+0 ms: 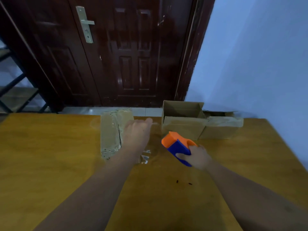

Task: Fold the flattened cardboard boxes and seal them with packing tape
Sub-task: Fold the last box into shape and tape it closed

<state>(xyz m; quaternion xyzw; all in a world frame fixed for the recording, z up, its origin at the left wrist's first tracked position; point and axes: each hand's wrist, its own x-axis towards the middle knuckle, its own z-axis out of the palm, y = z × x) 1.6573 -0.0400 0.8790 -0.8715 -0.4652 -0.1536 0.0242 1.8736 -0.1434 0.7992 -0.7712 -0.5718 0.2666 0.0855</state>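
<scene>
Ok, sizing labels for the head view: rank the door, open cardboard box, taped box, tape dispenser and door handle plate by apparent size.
1. door
2. open cardboard box and taped box: about alike, not ranked
3. tape dispenser, though it is nearer the camera
4. door handle plate

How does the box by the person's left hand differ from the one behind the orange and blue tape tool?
The taped box is closed, its top shiny with clear tape; the open box has flaps up, showing its inside. The taped box sits mid-table by the left hand; the open box stands farther right, untouched. Both are brown cardboard on the wooden table.
</scene>
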